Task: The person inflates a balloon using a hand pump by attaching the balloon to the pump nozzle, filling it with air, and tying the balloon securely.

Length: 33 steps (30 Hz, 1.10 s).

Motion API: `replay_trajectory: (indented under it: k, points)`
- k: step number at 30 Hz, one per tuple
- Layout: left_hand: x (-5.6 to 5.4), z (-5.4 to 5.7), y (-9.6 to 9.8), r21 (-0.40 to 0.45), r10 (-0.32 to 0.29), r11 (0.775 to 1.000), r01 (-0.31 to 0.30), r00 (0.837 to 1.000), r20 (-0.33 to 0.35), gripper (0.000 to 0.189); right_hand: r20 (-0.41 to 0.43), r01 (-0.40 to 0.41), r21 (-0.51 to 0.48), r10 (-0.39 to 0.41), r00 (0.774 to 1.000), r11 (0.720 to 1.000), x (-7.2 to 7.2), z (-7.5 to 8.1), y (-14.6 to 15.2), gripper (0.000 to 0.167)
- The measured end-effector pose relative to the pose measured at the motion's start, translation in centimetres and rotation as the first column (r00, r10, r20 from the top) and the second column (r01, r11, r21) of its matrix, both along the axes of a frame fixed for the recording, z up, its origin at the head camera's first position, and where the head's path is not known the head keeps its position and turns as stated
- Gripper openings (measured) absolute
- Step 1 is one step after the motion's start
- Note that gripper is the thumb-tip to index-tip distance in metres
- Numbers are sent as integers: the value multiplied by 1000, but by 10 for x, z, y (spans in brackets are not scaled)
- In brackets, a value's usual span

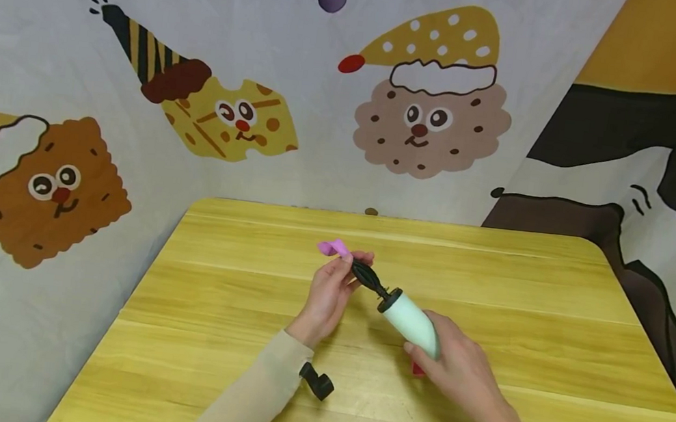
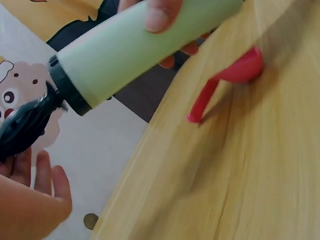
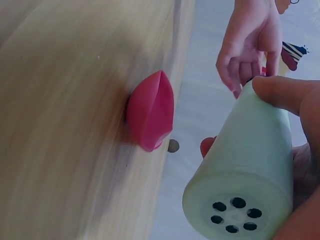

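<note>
A hand balloon pump [image 1: 408,320], mint green with a black twisted nozzle [image 1: 367,276], is held tilted above the table. My right hand [image 1: 465,363] grips its body near the rear end, which shows several round holes in the right wrist view. At the nozzle's tip, my left hand [image 1: 328,295] pinches a limp purple balloon [image 1: 332,247] between thumb and fingers. The balloon's neck is hidden by the fingers. Below the pump, a flat red balloon [image 2: 244,67] lies on the wooden table, mostly covered by the right hand in the head view.
The wooden table [image 1: 216,253] has rounded far corners and stands against a cloth backdrop [image 1: 318,167] printed with cartoon biscuits and cheese. Black camera mounts [image 1: 316,381] sit on both wrists.
</note>
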State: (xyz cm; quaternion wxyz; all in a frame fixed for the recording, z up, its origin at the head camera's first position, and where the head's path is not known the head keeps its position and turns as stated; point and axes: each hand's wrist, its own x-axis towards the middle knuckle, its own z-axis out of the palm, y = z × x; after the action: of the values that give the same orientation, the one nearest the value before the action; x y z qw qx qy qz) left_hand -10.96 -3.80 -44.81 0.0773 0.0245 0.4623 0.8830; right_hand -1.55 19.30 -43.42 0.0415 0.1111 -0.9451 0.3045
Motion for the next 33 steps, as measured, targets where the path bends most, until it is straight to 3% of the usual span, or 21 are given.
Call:
replay_trajectory:
  k: [7, 14, 19, 24, 29, 33]
  points:
    - [-1, 2, -1, -118, 55, 991, -56, 998, -7, 29, -66, -26, 26, 28, 997, 999, -1, -2, -6, 61]
    - [0, 3, -1, -144, 40, 989, -38, 999, 15, 30, -45, -14, 36, 16, 999, 999, -1, -3, -10, 63]
    - [0, 6, -3, -68, 1, 998, 2, 999, 44, 30, -53, -27, 23, 28, 998, 999, -1, -3, -14, 63]
    - [-2, 12, -8, -4, 5, 1000, -5, 1000, -6, 42, -64, -49, -34, 47, 997, 998, -3, 0, -22, 62]
    - [-3, 17, -12, 102, -85, 991, 88, 996, -34, 52, -18, -38, -129, 36, 999, 991, -2, 4, -25, 59]
    - [-3, 17, -13, 183, -92, 978, 100, 994, -55, 40, 50, -61, -216, 74, 996, 974, -2, 7, -26, 57]
